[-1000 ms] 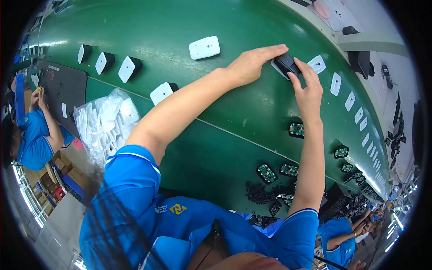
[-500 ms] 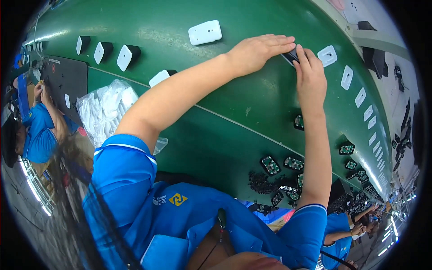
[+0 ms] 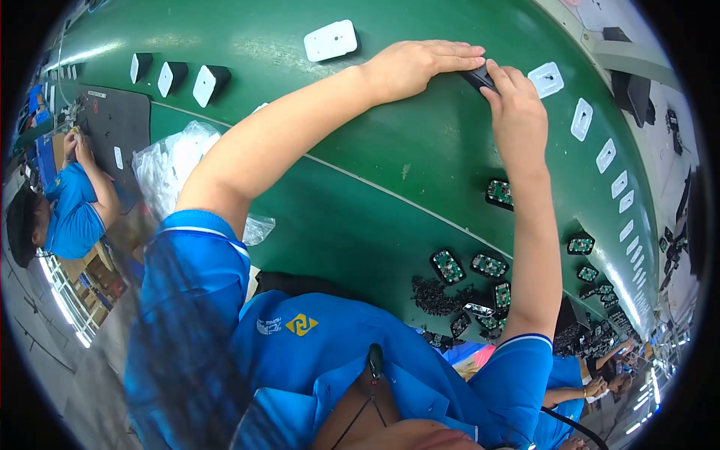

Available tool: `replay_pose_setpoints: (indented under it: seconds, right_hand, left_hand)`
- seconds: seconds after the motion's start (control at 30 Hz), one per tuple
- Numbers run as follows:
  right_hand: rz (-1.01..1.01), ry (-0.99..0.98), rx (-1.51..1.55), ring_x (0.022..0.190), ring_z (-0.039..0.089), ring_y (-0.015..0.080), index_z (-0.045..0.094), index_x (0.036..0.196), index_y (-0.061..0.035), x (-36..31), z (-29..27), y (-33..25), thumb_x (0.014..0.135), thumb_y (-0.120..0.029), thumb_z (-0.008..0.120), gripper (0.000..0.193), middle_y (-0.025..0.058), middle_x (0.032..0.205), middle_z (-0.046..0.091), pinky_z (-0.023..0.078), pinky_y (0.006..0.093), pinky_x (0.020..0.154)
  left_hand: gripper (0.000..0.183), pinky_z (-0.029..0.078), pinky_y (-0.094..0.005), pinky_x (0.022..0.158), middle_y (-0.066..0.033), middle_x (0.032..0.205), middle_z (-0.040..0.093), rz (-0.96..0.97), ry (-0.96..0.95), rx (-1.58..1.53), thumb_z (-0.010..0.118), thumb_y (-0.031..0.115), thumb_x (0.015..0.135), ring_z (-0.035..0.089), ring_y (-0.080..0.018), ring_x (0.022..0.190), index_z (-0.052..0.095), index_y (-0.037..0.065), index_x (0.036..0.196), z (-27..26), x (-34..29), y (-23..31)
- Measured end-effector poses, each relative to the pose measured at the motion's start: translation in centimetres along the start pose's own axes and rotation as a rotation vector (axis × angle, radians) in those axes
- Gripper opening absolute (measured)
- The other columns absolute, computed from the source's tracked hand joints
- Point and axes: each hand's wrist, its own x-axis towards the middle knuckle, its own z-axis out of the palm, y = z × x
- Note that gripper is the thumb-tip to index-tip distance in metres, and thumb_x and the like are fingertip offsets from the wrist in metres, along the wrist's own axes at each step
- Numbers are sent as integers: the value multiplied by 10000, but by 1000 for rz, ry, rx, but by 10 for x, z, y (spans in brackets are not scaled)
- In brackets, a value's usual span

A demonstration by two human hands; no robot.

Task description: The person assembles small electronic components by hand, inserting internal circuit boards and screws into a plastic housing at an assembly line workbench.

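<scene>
A black plastic casing (image 3: 478, 78) is between my hands at the far side of the green bench. My right hand (image 3: 520, 112) is closed round its near right side, fingers bent over it. My left hand (image 3: 416, 67) lies with straight fingers across the casing's far left edge, its thumb hidden. Most of the casing is covered by my fingers. Just right of my right hand lies a white oblong cover (image 3: 546, 79). Left of my left hand, a white-topped casing (image 3: 331, 40) sits on the bench. Beside my right forearm stands a black casing with a green circuit board (image 3: 499, 193).
White covers (image 3: 581, 120) line the right edge of the bench. Several open casings with circuit boards (image 3: 448, 267) stand near a pile of small black parts (image 3: 433, 295). White-faced casings (image 3: 211, 85), a clear plastic bag (image 3: 171, 161) and a dark mat (image 3: 112, 127) are left. Co-workers (image 3: 75, 210) sit on both sides.
The view has shifted slightly. Both hands stay on the black casing, with my right fingers bent further over it. My left forearm now hides most of a white-faced casing beside it.
</scene>
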Motion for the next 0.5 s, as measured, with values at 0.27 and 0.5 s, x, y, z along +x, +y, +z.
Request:
replay_pose_setpoints:
  seconds: [0.27, 0.5]
  right_hand:
    - [177, 4, 407, 961, 632, 273, 663, 1113, -90, 10, 1, 26, 792, -147, 696, 327, 85, 1061, 667, 503, 342, 841]
    - [140, 92, 305, 1089, 565, 312, 605, 1169, -98, -27, -40, 32, 796, -326, 719, 452, 112, 1149, 623, 454, 402, 927]
  left_hand:
    - [428, 458, -384, 945, -102, 1246, 562, 137, 116, 358, 619, 155, 846, 543, -288, 1136, 532, 52, 1252, 21, 12, 7]
    - [334, 478, -404, 830, -200, 987, 621, -187, 117, 69, 610, 218, 871, 587, -370, 940, 570, 7, 1126, 8, 20, 27]
